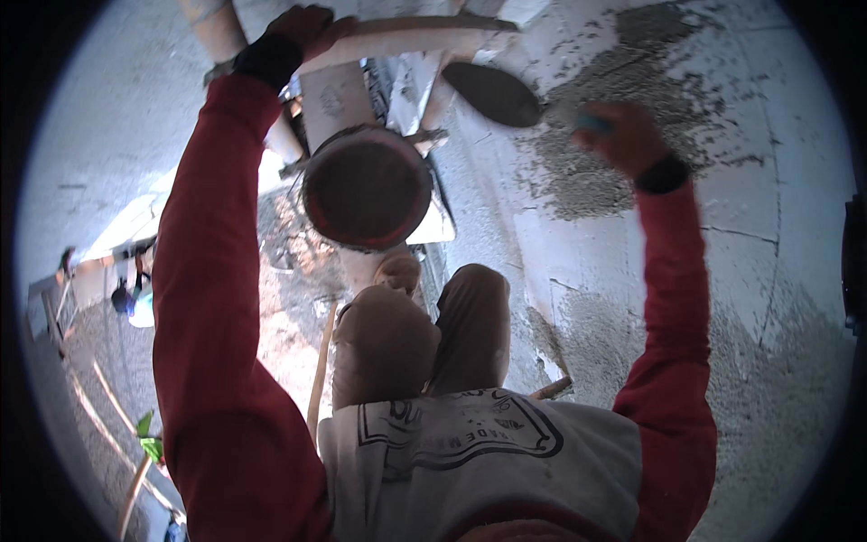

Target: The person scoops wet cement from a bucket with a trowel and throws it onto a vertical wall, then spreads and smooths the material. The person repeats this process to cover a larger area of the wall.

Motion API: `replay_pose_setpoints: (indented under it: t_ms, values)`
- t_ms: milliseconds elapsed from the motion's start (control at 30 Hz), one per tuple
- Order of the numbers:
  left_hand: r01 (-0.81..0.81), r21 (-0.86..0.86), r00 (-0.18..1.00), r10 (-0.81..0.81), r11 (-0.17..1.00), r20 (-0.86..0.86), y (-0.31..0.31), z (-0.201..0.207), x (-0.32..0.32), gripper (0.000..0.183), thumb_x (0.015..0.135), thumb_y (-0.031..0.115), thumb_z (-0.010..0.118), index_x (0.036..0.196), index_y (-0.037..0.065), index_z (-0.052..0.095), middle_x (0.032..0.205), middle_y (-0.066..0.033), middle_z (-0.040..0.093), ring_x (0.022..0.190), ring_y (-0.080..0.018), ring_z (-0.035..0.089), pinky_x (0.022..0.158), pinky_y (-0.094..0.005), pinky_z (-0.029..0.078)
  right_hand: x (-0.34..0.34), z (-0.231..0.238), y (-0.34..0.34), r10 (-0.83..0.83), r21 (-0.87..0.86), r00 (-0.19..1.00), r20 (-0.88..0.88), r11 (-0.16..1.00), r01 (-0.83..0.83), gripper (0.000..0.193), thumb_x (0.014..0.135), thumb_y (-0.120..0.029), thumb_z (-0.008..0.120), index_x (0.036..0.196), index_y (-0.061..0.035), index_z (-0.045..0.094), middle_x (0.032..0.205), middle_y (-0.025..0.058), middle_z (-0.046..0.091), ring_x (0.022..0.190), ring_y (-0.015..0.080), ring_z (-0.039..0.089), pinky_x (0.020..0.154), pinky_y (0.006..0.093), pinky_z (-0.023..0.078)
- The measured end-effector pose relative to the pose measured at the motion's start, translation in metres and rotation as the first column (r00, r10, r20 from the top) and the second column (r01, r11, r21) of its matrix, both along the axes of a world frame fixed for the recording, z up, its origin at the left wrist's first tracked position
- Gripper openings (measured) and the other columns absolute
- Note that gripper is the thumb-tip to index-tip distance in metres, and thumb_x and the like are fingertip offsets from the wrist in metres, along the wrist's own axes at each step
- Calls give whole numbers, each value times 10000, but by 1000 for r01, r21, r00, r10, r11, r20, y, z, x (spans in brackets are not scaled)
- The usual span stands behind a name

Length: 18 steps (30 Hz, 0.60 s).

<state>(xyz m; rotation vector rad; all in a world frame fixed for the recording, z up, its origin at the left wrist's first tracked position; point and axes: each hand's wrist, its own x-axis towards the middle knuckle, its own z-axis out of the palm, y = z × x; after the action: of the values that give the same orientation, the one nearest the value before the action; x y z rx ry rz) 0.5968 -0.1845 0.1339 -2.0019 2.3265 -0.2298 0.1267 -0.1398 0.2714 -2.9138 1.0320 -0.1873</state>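
Observation:
My left hand (312,29), up at the top left, is closed over the end of a pale wooden plank (415,38). To the right, my right hand (621,135), somewhat blurred, grips the teal handle of a trowel (492,94). The trowel's dark, rounded blade points left, in front of a wall (578,262) of pale blocks. Rough grey mortar (601,108) is spattered over the blocks behind hand and blade. Between my arms, a round bucket (368,188) holds a dark grey mix, its surface in shadow.
Wooden poles and boards (332,99) stand around the bucket. My bent knees (384,339) are just below it. Far down on the left, a person (135,298) is on the ground near long poles (99,406). More grey coating (596,334) covers the lower wall.

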Motion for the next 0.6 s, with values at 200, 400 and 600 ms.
replay_pose_setpoints:
  t_ms: [200, 400, 600]
  values:
    - [144, -141, 990, -144, 979, 10, 5, 9, 9, 295, 881, 329, 500, 994, 90, 630, 985, -144, 636, 889, -342, 630, 826, -443, 493, 125, -149, 93, -51, 216, 986, -159, 973, 85, 188, 778, -195, 597, 938, -109, 643, 790, 119, 648, 745, 302, 657, 661, 457, 532]
    - [-36, 72, 937, 58, 997, -343, -1, 16, -14, 497, 887, 523, 459, 979, 77, 659, 943, -167, 657, 905, -361, 622, 846, -445, 468, 161, -193, 115, -19, 527, 967, -256, 836, 156, 243, 763, -230, 595, 958, -102, 663, 882, 139, 674, 877, 313, 657, 745, 447, 526]
    - [35, 25, 960, -26, 999, -280, -6, 10, -13, 551, 895, 559, 427, 983, 69, 663, 951, -177, 655, 914, -359, 618, 852, -433, 453, 110, -172, 110, -228, 562, 937, -264, 754, 341, 319, 758, -337, 652, 1013, -146, 668, 947, 124, 683, 901, 331, 646, 811, 462, 505]
